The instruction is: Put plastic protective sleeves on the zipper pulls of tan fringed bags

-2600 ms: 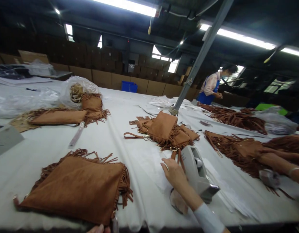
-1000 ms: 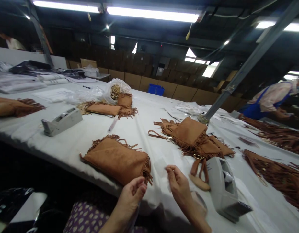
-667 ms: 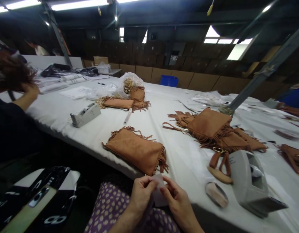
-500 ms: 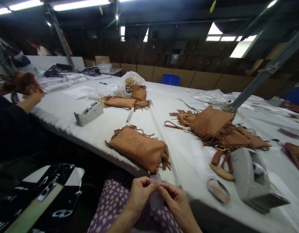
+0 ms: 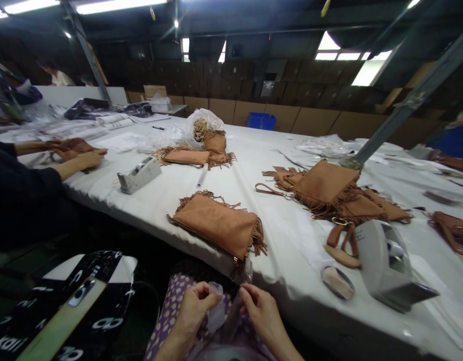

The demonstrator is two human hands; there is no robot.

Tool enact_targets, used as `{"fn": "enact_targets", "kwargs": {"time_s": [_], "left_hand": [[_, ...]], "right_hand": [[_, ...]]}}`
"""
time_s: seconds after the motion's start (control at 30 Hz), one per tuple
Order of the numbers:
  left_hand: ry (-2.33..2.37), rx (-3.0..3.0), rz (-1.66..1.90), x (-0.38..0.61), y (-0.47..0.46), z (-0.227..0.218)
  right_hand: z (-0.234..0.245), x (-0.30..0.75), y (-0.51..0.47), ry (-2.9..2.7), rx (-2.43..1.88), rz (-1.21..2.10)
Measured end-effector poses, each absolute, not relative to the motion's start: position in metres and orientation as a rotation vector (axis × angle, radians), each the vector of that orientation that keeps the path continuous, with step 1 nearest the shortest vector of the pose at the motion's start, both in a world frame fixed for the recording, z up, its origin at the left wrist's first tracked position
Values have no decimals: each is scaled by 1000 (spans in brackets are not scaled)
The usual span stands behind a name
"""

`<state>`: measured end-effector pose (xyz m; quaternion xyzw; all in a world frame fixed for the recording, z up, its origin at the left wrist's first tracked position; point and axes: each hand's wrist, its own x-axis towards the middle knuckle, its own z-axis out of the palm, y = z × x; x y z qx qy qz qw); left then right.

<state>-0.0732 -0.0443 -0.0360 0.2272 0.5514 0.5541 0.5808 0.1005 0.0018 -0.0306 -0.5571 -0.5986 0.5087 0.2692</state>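
Once drawn lower and apart at six o'clock, above a polka-dot lap (image 5: 167,306): left hand (image 5: 195,307) pinching a limp, clear plastic sleeve (image 5: 217,315), right hand (image 5: 258,312) closed on its far edge. Just beyond, toward twelve o'clock, a matte tan suede pouch (image 5: 216,224) with shaggy fringe on the white-sheeted tabletop (image 5: 287,250); grey tape dispenser (image 5: 387,265) toward three o'clock.

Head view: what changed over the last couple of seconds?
The left hand and right hand came back from the tabletop to the lap and now hold a clear plastic sleeve between them. The view swung left. The fringed suede bag and tape dispenser stayed put.
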Motion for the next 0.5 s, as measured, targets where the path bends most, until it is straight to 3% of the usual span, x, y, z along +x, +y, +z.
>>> {"fn": "enact_targets", "kwargs": {"time_s": [0.27,0.5], "left_hand": [[1308,671,1272,-89,-50,-32],[1345,658,1267,-104,-54,-29]], "right_hand": [[-61,51,24,-1238,-1692,1498],[-57,47,26,-1442,-1530,1268]]}}
